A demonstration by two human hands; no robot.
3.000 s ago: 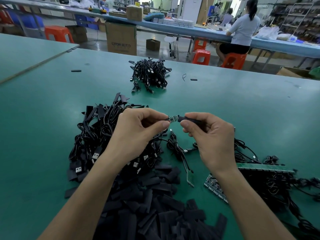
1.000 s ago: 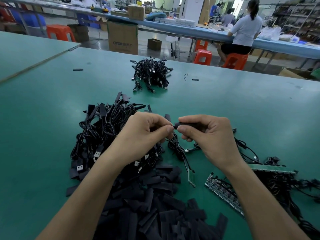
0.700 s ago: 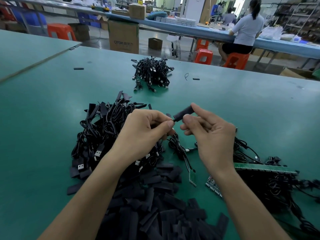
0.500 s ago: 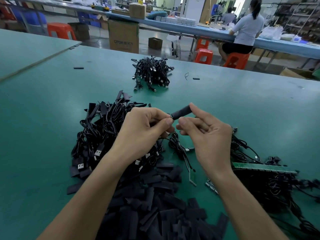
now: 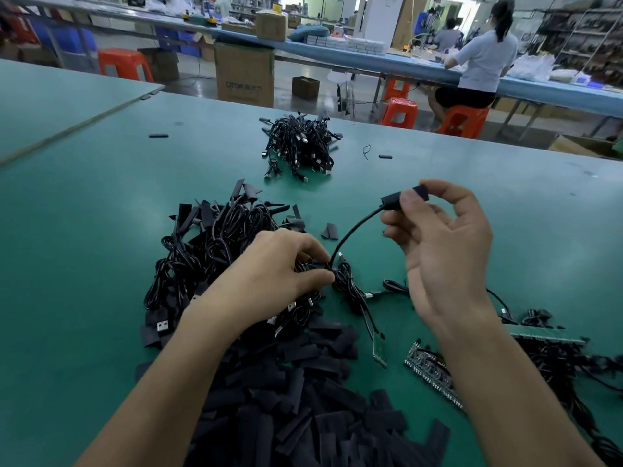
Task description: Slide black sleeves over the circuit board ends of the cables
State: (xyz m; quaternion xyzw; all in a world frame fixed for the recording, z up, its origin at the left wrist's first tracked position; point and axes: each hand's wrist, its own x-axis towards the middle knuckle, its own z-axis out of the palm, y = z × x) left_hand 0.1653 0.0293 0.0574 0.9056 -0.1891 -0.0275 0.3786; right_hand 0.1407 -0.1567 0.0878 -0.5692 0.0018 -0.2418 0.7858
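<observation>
The right hand point(image 5: 438, 257) is pinching a black sleeve point(image 5: 403, 199) between its thumb and first finger. The two tips are pressing together on it. The other fingers are curling loosely below. The hand is holding the sleeve up above the green table point(image 5: 101, 237). The sleeve is sitting on the end of a thin black cable point(image 5: 350, 235), and no board is showing at that end.

The cable is bending down to the left hand point(image 5: 273, 267). That hand's fingers are curling in, and the tips are pinching the coiled part of the same cable, low by the table.

The left hand is resting over a big messy pile of cables point(image 5: 202, 251). Closer to the person, a heap of loose sleeves point(image 5: 296, 399) is lying flat. Between the arms, a small green circuit board point(image 5: 379, 352) is lying on the table at the end of another cable. A strip of boards point(image 5: 435, 372) is lying just beside the right arm, with more tangled cables point(image 5: 556, 362) past it. Far across the table, a smaller pile point(image 5: 300, 146) is sitting alone.

On the floor beyond, a tall cardboard box point(image 5: 244, 74) and a little box point(image 5: 305, 87) are standing. Another box point(image 5: 271, 25) is sitting on the long blue bench point(image 5: 404, 67). I cannot tell what is inside any of them.
</observation>
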